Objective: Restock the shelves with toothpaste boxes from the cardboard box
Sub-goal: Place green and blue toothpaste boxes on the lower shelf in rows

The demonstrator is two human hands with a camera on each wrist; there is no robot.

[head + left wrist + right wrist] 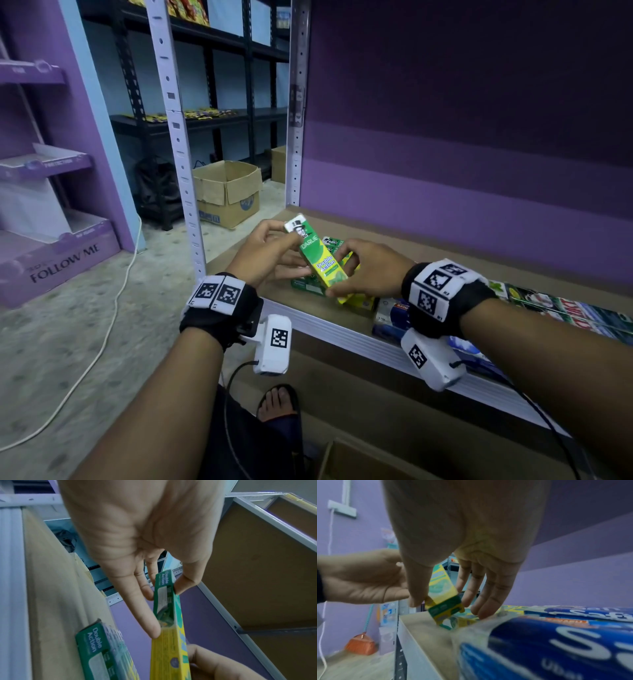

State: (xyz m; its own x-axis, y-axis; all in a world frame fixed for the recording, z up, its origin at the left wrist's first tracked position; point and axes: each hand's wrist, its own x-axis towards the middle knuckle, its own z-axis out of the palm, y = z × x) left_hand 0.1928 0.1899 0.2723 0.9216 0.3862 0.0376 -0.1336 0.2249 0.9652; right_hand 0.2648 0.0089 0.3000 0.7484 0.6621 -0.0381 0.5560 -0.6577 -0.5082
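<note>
Toothpaste box (317, 260): green and yellow, marked "Double Action", tilted above the left end of the shelf, held between both hands.
Left hand (265, 255): its grip is a pinch on the far, upper end of the box, thumb on one face and fingertips (155, 631) on the other; the remaining fingers lie fairly straight along the carton.
Right hand (363, 270): its grip closes on the near, lower end, thumb on one side and fingers on the other, the outer fingertips (485, 613) reaching down to the cartons beneath.
Shelf (445, 260): a brown board with a white front rail; it carries green and yellow cartons (308, 286) lying flat directly under the held box, then, to the right, blue and white cartons (392, 317) along the front edge and a row of mixed packs (565, 308).
Open cardboard box (227, 192): on the floor beyond the white upright, flaps up; its contents cannot be seen.
Second cardboard box (346, 460): only a rim shows at the bottom edge of the head view, near the person's sandalled foot (279, 402).
Purple display stand (51, 240): at the left, lettered "FOLLOW ME".
</note>
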